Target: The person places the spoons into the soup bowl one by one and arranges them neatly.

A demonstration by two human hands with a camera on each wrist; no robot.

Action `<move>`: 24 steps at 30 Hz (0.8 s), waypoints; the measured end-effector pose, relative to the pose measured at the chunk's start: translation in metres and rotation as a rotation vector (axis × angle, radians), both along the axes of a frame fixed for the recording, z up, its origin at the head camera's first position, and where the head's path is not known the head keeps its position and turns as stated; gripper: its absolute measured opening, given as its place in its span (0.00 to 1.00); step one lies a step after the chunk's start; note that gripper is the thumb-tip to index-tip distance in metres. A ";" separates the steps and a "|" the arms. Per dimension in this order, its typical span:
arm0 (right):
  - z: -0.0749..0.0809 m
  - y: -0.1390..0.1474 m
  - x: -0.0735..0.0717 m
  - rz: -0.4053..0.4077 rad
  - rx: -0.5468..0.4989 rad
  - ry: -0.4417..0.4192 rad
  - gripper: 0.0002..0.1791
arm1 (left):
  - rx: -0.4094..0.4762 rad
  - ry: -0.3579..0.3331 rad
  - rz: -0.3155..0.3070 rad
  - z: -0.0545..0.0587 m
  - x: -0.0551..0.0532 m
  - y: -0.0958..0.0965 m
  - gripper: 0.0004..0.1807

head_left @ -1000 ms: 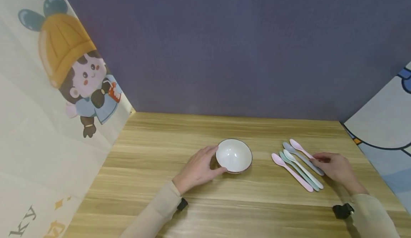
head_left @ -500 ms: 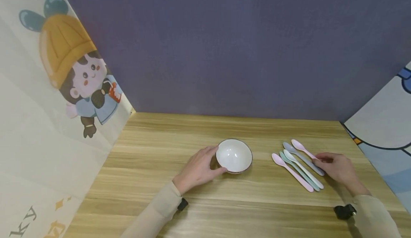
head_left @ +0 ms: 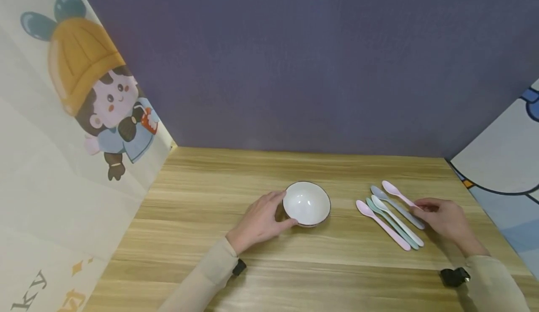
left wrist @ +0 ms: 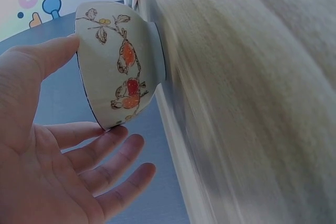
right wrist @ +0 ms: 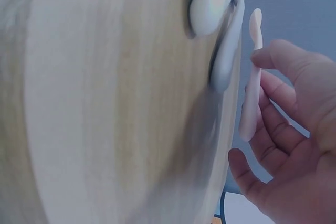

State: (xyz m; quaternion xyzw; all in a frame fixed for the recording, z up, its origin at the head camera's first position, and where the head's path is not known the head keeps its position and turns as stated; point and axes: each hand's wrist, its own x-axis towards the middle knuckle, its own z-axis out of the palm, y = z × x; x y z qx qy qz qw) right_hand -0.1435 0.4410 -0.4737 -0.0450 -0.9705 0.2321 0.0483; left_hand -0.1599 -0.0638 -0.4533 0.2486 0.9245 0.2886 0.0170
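My left hand [head_left: 258, 221] holds the white bowl [head_left: 306, 204] by its rim, thumb on one side and index finger on the other. The bowl stands upright; the left wrist view shows orange fruit and branches painted on its outside. Between thumb and fingers, my right hand [head_left: 442, 218] pinches a pink spoon [right wrist: 252, 93] by its handle. In the right wrist view this spoon is lifted off the table. Beside it lie a grey spoon [head_left: 399, 208], a white spoon [head_left: 399, 222], a green spoon [head_left: 394, 226] and a second pink spoon [head_left: 385, 227].
The wooden table [head_left: 328, 274] ends at a dark blue panel [head_left: 294, 68] behind. A white wall [head_left: 38, 162] with a cartoon figure closes off the left side. At the right stands another printed panel [head_left: 505, 162].
The pink spoon in my right hand has shifted slightly to the right, away from the grey spoon. My left hand and the bowl stay in place.
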 end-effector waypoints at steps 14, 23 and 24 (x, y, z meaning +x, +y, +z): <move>0.006 -0.002 0.004 0.011 -0.001 0.013 0.24 | -0.007 -0.018 0.007 0.000 0.000 0.000 0.48; 0.011 -0.006 0.007 0.019 -0.004 0.012 0.24 | -0.011 -0.031 0.008 0.001 0.000 0.000 0.48; 0.011 -0.007 0.007 0.021 -0.004 0.012 0.24 | -0.012 -0.033 0.008 0.001 0.000 0.000 0.48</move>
